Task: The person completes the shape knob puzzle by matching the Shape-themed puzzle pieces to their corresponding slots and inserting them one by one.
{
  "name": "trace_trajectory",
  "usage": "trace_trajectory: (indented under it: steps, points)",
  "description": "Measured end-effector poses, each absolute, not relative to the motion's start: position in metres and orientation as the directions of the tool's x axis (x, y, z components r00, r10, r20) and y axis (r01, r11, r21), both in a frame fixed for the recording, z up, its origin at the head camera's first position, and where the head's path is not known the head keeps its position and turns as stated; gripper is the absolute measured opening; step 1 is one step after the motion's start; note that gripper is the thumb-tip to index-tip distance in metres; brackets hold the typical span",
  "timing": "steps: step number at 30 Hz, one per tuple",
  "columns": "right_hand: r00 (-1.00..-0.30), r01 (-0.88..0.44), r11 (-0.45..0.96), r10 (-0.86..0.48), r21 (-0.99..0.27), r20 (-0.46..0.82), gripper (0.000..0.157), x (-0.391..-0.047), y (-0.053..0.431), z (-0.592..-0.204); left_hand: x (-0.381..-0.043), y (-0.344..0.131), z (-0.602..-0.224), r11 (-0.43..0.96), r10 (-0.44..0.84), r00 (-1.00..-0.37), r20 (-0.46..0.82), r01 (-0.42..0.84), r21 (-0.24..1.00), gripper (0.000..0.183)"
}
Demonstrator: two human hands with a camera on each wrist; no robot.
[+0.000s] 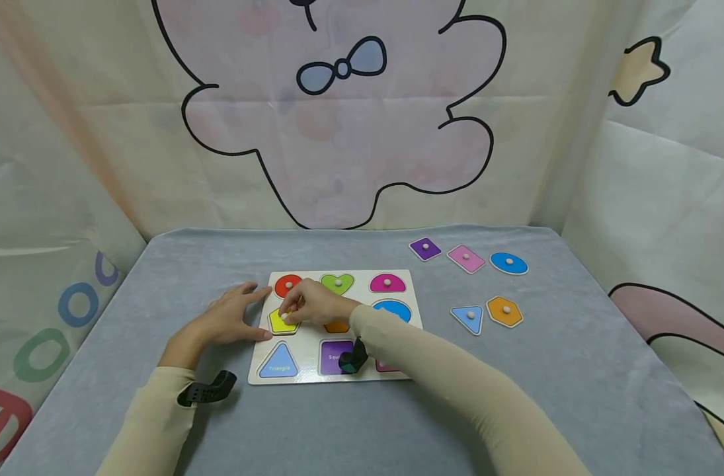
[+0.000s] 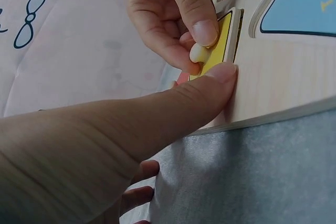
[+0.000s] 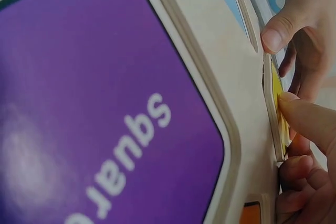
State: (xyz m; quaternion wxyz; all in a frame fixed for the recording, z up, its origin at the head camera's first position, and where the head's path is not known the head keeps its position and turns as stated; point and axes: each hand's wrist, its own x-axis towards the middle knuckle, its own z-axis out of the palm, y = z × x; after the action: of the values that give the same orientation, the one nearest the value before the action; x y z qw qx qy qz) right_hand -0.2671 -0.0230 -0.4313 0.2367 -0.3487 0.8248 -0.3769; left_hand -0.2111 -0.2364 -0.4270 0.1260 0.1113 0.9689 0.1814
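A wooden knob puzzle board (image 1: 308, 360) lies on the table. My right hand (image 1: 320, 303) pinches the small white knob of a yellow puzzle piece (image 1: 283, 326) at the board's left side. In the left wrist view, the piece's pale edge (image 2: 231, 43) stands slightly above the board. My left hand (image 1: 233, 314) lies along the board's left edge with its fingers extended. Its thumb (image 2: 184, 98) touches beside the yellow piece. In the right wrist view, the yellow piece (image 3: 276, 85) is seen edge-on between both hands, and its slot is mostly hidden.
Knobbed red circle (image 1: 285, 284), green heart (image 1: 336, 285) and magenta semicircle (image 1: 388, 284) pieces sit in the top row. Right of the board lie loose purple (image 1: 421, 251), pink (image 1: 467, 262), blue oval (image 1: 510, 265), blue triangle (image 1: 469, 322) and orange hexagon (image 1: 506, 318) pieces.
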Motion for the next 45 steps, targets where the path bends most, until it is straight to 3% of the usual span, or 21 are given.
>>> trace_trajectory:
  steps: [14, 33, 40, 45]
  points:
    - [-0.663, -0.393, 0.518, -0.733, -0.76, -0.156, 0.013, -0.262, -0.029, -0.428, -0.209, -0.241, -0.424, 0.908, 0.252, -0.946, -0.206, 0.158, 0.387, 0.101]
    - [-0.628, -0.391, 0.388, -0.776, -0.835, -0.067, 0.026, -0.267, -0.019, -0.436, -0.209, -0.241, -0.429, 0.904, 0.255, -0.946, -0.201, 0.16, 0.396, 0.101]
    - [-0.647, -0.286, 0.322, -0.76, -0.902, -0.066, 0.029, -0.267, -0.012, -0.432, -0.211, -0.239, -0.43, 0.902, 0.265, -0.943, -0.201, 0.169, 0.397, 0.102]
    - [-0.657, -0.281, 0.334, -0.75, -0.9, -0.073, 0.03, -0.264, -0.002, -0.423, -0.211, -0.237, -0.43, 0.903, 0.26, -0.943, -0.208, 0.161, 0.399, 0.102]
